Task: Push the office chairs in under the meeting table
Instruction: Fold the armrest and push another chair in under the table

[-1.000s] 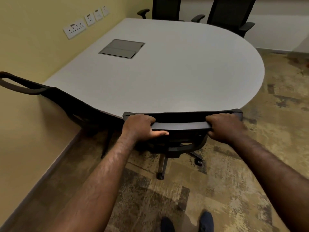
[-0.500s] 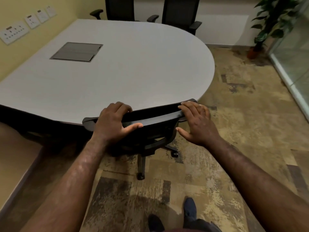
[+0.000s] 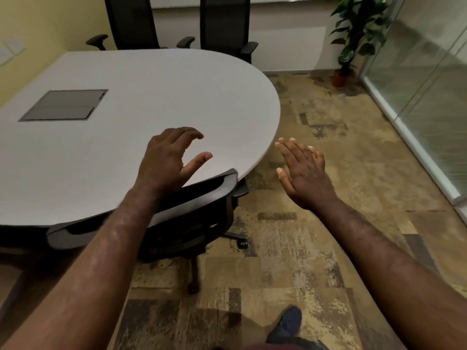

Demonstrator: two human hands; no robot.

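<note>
Patterned carpet (image 3: pixel 290 261) fills the lower right, and the grey counter (image 3: pixel 139 102) takes the upper left. Left hand (image 3: pixel 166 162) and right hand (image 3: pixel 303 173) hover with fingers spread, gripping nothing (the chair (image 3: pixel 197 213) at centre sits tucked against the counter's edge).

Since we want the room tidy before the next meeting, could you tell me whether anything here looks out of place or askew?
Nothing stands out. The near chair is tucked against the meeting table, its backrest at the edge, and two far chairs sit close in. The left hand and right hand are open, holding nothing.
</note>
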